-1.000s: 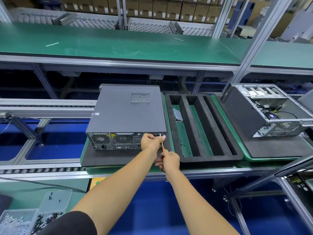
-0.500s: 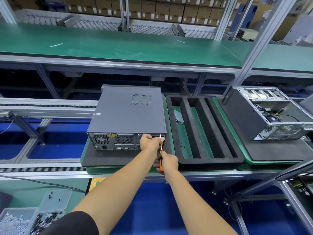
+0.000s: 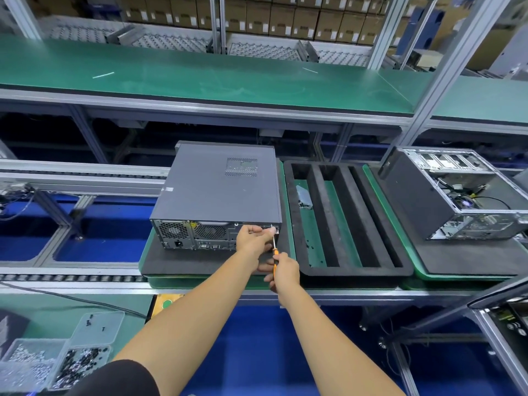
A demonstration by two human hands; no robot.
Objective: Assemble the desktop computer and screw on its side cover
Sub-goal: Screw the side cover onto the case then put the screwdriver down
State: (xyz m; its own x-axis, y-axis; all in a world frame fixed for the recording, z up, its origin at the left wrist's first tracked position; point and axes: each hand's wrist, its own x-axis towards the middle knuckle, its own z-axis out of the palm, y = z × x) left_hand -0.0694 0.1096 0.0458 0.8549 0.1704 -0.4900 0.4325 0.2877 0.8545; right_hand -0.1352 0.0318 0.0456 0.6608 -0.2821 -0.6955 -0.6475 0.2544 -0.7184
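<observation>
A grey desktop computer (image 3: 217, 190) lies on its side on a black foam pad (image 3: 183, 262), its side cover on top and its rear panel facing me. My right hand (image 3: 283, 271) grips an orange-handled screwdriver (image 3: 275, 252) whose thin shaft points up at the rear panel's upper right corner. My left hand (image 3: 253, 240) is at that same corner, its fingertips pinching around the screwdriver's tip; the screw itself is hidden behind the fingers.
A black foam tray with long slots (image 3: 343, 221) sits right of the computer, holding a small metal part (image 3: 303, 197). An open computer chassis (image 3: 457, 195) stands farther right. Clear bins of screws (image 3: 54, 358) are at lower left. A green shelf (image 3: 200, 75) runs above.
Both hands stay at the rear panel's upper right corner with the screwdriver; the tool's handle shows slightly more between the hands. The camera view has shifted a little.
</observation>
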